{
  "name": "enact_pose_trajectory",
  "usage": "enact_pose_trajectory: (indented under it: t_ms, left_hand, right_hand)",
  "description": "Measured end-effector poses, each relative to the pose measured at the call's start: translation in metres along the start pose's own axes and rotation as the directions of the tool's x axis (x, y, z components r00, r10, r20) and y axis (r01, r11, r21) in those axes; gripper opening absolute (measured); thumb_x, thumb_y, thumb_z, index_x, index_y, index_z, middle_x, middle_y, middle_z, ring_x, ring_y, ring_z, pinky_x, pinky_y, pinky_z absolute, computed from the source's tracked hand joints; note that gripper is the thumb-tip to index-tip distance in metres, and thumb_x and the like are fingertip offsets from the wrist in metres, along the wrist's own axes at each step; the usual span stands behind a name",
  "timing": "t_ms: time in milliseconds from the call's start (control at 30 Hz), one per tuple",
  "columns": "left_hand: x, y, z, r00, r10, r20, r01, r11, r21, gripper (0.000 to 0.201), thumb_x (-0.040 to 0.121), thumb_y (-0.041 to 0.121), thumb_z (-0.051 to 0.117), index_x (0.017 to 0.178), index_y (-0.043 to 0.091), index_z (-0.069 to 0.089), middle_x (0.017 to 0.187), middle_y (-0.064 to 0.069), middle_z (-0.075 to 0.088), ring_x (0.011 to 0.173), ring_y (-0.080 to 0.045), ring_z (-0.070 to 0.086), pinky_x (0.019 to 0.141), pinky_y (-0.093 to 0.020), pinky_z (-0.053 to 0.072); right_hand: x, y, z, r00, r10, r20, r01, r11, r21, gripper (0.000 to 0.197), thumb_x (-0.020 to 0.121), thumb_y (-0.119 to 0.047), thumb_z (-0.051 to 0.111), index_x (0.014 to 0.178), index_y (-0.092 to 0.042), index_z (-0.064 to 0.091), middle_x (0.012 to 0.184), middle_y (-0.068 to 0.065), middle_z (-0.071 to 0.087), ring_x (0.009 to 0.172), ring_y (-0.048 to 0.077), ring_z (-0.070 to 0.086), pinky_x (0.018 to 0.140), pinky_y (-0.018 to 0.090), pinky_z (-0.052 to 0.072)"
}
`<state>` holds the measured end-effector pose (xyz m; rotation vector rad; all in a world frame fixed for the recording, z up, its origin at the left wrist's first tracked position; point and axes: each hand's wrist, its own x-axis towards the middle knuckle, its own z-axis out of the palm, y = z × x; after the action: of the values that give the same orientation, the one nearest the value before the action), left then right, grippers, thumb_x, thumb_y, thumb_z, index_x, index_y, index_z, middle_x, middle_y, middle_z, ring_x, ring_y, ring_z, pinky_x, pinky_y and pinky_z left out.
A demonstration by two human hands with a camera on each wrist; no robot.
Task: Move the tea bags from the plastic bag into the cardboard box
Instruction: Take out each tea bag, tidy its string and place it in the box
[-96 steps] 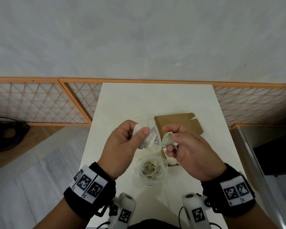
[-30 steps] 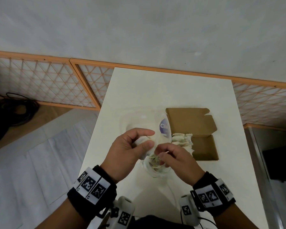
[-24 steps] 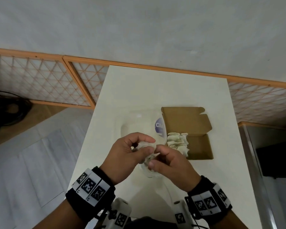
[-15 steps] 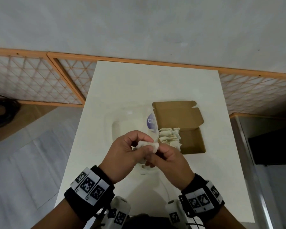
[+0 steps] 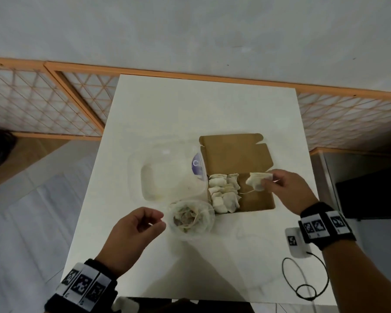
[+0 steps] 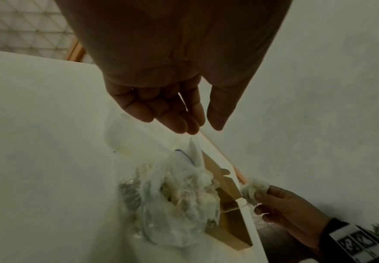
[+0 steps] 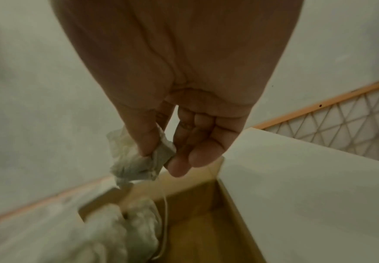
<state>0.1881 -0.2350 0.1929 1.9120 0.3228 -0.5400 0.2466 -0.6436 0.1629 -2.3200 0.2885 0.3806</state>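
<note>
An open cardboard box [image 5: 256, 199] lies on the white table [image 5: 190, 109], with a row of tea bags [image 5: 224, 193] along its left side. My right hand [image 5: 265, 182] pinches one tea bag [image 5: 257, 180] between thumb and forefinger just above the box's right half, and its string trails down to the row. The same tea bag [image 7: 134, 160] hangs from my right hand [image 7: 159, 160] over the box [image 7: 202, 231]. The plastic bag [image 5: 190, 219] of tea bags stands open at the box's near left corner. My left hand [image 5: 161, 220] hovers beside its rim, fingers loosely curled, holding nothing. From the left wrist, my left hand [image 6: 203, 128] is above the plastic bag [image 6: 175, 199].
A clear plastic container [image 5: 167, 177] with a blue label lies left of the box, touching it. A small white device with a marker tag [image 5: 295, 240] and a black cable [image 5: 303, 288] lie at the table's near right. An orange lattice fence [image 5: 43, 105] runs behind the table.
Both hands were together over the plastic bag, drawing out a tea bag. My right hand has carried it right, over the box. My left hand has let go and stays beside the bag.
</note>
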Motion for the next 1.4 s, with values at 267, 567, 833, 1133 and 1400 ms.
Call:
enact_pose_trajectory:
  t_ms: [267, 567, 833, 1133, 1400]
  left_hand:
    - [-0.001, -0.024, 0.004, 0.996, -0.089, 0.014, 0.088, 0.995, 0.056, 0.009, 0.088, 0.020, 0.082, 0.093, 0.026, 0.077, 0.090, 0.005, 0.079, 0.076, -0.016, 0.070, 0.068, -0.015, 0.050]
    - [0.000, -0.027, 0.005, 0.992, -0.106, 0.062, 0.099, 0.990, 0.105, 0.011, 0.089, 0.026, 0.081, 0.099, 0.026, 0.077, 0.095, 0.007, 0.079, 0.085, -0.015, 0.073, 0.081, -0.025, 0.055]
    - [0.001, -0.028, 0.003, 0.990, -0.099, 0.098, 0.082, 0.983, 0.166, 0.013, 0.088, 0.032, 0.081, 0.093, 0.042, 0.075, 0.095, 0.014, 0.079, 0.083, -0.004, 0.074, 0.086, -0.024, 0.056]
    - [0.001, -0.037, 0.005, 0.988, -0.085, 0.126, 0.053, 0.970, 0.239, 0.011, 0.088, 0.034, 0.080, 0.098, 0.035, 0.076, 0.097, 0.020, 0.078, 0.083, 0.000, 0.072, 0.091, -0.029, 0.057]
    - [0.010, -0.053, 0.016, 0.994, 0.045, 0.098, -0.073, 0.951, 0.299, 0.024, 0.092, 0.039, 0.075, 0.112, 0.051, 0.070, 0.137, 0.019, 0.050, 0.120, 0.000, 0.055, 0.101, -0.029, 0.049]
  right_hand:
    - [0.058, 0.022, 0.055, 0.974, 0.221, 0.047, -0.196, 0.931, -0.307, 0.022, 0.096, -0.025, 0.064, 0.075, -0.019, 0.064, 0.075, 0.004, 0.066, 0.075, 0.025, 0.064, 0.067, 0.034, 0.049]
    - [0.069, 0.016, 0.074, 0.928, 0.370, 0.047, -0.362, 0.924, -0.126, 0.013, 0.092, -0.019, 0.063, 0.082, -0.013, 0.070, 0.080, 0.009, 0.069, 0.078, 0.029, 0.066, 0.064, 0.030, 0.049]
    - [0.059, 0.016, 0.089, 0.906, 0.416, -0.074, -0.418, 0.908, -0.022, 0.020, 0.097, -0.022, 0.060, 0.081, -0.011, 0.064, 0.082, 0.008, 0.063, 0.075, 0.027, 0.058, 0.066, 0.031, 0.044]
    - [0.025, 0.001, 0.089, 0.869, 0.408, -0.280, -0.355, 0.908, 0.222, 0.020, 0.097, -0.028, 0.064, 0.111, -0.019, 0.053, 0.097, 0.002, 0.067, 0.089, 0.027, 0.066, 0.075, 0.035, 0.051]
    - [-0.049, -0.070, 0.132, 0.973, -0.232, 0.003, 0.232, 0.973, 0.014, 0.014, 0.104, -0.025, 0.055, 0.109, -0.025, 0.068, 0.104, -0.010, 0.066, 0.092, 0.004, 0.060, 0.083, 0.020, 0.052]
